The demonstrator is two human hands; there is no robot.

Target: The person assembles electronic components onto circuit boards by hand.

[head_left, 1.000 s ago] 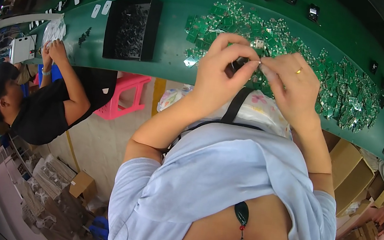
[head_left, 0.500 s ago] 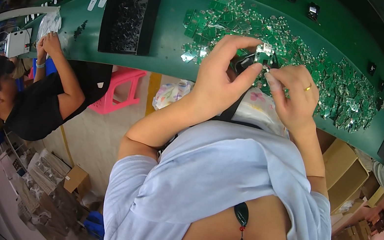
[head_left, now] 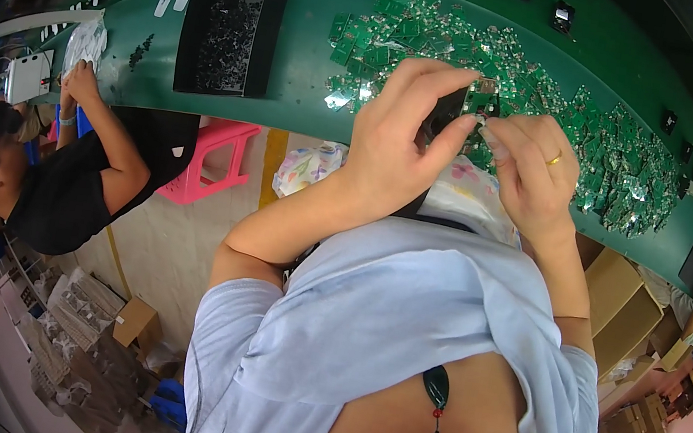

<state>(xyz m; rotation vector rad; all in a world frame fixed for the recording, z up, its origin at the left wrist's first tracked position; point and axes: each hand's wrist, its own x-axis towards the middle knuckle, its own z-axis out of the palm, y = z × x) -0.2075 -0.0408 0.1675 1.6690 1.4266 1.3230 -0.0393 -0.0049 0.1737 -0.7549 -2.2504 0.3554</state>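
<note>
Above the green bench [head_left: 310, 103], left hand [head_left: 397, 148] gripping a dark part [head_left: 445, 110], right hand [head_left: 533, 168] pinching a small green circuit board [head_left: 480, 100]; aligning squarely, pressing gently, avoiding bending.

Brown cardboard boxes [head_left: 620, 302] stand right (another [head_left: 135, 321] lower left).
</note>
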